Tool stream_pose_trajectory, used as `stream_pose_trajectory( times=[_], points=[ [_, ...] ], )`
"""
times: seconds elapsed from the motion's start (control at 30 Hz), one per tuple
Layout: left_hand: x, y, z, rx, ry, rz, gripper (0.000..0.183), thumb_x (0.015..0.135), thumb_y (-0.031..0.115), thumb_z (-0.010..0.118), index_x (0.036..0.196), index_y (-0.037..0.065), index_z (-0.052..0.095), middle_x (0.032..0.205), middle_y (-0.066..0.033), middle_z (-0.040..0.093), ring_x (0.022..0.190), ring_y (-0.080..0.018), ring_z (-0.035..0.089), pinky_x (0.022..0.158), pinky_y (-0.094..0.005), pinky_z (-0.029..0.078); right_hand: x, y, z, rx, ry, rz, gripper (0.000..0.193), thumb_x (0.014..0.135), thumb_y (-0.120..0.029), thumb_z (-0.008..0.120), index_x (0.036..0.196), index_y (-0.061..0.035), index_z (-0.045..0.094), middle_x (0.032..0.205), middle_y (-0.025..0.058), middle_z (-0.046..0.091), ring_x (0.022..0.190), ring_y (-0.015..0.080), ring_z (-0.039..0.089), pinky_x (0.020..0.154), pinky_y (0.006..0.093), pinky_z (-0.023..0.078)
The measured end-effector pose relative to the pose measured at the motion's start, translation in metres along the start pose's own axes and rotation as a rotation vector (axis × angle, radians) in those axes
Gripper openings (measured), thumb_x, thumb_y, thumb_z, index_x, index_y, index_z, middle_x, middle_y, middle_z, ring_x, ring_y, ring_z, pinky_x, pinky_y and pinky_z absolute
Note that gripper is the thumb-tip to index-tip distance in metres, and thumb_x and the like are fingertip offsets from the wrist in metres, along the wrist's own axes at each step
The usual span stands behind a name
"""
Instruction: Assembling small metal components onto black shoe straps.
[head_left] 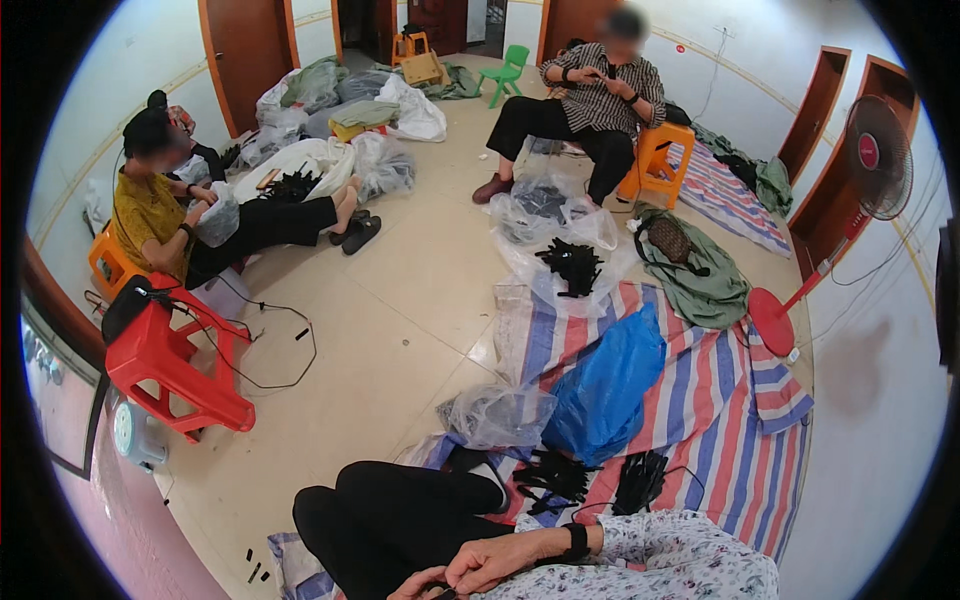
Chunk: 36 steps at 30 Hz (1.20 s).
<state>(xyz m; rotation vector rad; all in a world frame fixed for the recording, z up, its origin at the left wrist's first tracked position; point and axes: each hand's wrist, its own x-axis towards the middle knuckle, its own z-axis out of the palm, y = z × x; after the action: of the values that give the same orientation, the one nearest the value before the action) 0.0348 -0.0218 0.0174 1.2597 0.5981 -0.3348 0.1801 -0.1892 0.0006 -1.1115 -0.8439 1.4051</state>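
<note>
At the lower edge, my right hand (492, 562) reaches in from a floral sleeve with a black band at the wrist. Its fingers are pinched together against my left hand (418, 582), which is partly cut off by the picture's edge. Between the fingertips is a sliver of something small and dark, too hidden to name. Both hands are over my lap, beside my black trousers (400, 510). Bundles of black strips (553, 478) lie on the striped sheet near my foot, with another black bundle (640, 482) to their right.
A blue plastic bag (610, 385) and a clear bag (497, 415) sit ahead on the striped sheet (715, 400). A red stool (175, 350) stands left, a red floor fan (775, 322) right. Two seated people (155, 225) (610, 90) handle things farther off. Bags (415, 108) are heaped at the back.
</note>
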Motion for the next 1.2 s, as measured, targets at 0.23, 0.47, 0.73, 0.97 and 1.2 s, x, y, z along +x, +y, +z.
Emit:
stream_pose_trajectory(
  times=[0.23, 0.47, 0.73, 0.97, 1.2],
  points=[
    [-0.005, 0.011, 0.009, -0.039, 0.043, 0.067, 0.019, 0.084, -0.007, 0.054, 0.1, -0.006, 0.064, 0.086, -0.0103, 0.067, 0.078, -0.0157, 0.064, 0.071, -0.0253, 0.051, 0.006, 0.033, 0.0, 0.23, -0.13, 0.057, 0.024, 0.097, -0.024, 0.054, 0.085, -0.0037, 0.061, 0.059, -0.0075, 0.04, 0.052, 0.0013, 0.033, 0.048, 0.0199, 0.022],
    [-0.003, 0.0, 0.002, -0.061, 0.096, 0.145, 0.016, 0.083, -0.006, 0.057, 0.097, -0.006, 0.065, 0.084, -0.0085, 0.066, 0.074, -0.0137, 0.062, 0.067, -0.0239, 0.051, 0.004, 0.035, -0.003, 0.321, -0.127, 0.106, 0.025, 0.098, -0.024, 0.053, 0.086, -0.0036, 0.06, 0.059, -0.0071, 0.041, 0.052, 0.0011, 0.033, 0.048, 0.02, 0.022],
    [-0.008, -0.014, -0.006, -0.016, 0.15, 0.162, 0.012, 0.088, 0.0, 0.058, 0.097, -0.005, 0.066, 0.085, -0.0062, 0.065, 0.074, -0.012, 0.062, 0.068, -0.0232, 0.051, 0.0, 0.04, 0.0, 0.361, -0.097, 0.128, 0.024, 0.097, -0.026, 0.055, 0.089, -0.0046, 0.06, 0.06, -0.0075, 0.041, 0.052, 0.0007, 0.033, 0.048, 0.0188, 0.021],
    [0.0, 0.002, 0.0, -0.019, 0.12, 0.206, 0.013, 0.088, 0.001, 0.057, 0.096, -0.003, 0.066, 0.084, -0.0042, 0.065, 0.071, -0.0093, 0.06, 0.066, -0.0214, 0.048, 0.005, 0.038, -0.009, 0.462, -0.073, 0.144, 0.023, 0.096, -0.023, 0.056, 0.087, -0.0024, 0.062, 0.056, -0.0071, 0.042, 0.046, 0.0001, 0.033, 0.043, 0.0186, 0.022],
    [-0.001, 0.035, 0.01, -0.041, 0.152, 0.225, 0.015, 0.087, 0.001, 0.057, 0.099, -0.003, 0.064, 0.085, -0.0029, 0.064, 0.075, -0.0097, 0.057, 0.071, -0.0212, 0.046, 0.011, 0.022, -0.009, 0.428, 0.0, 0.107, 0.024, 0.099, -0.024, 0.052, 0.094, -0.0028, 0.062, 0.056, -0.0069, 0.039, 0.048, 0.0014, 0.032, 0.044, 0.0195, 0.022]
  ],
)
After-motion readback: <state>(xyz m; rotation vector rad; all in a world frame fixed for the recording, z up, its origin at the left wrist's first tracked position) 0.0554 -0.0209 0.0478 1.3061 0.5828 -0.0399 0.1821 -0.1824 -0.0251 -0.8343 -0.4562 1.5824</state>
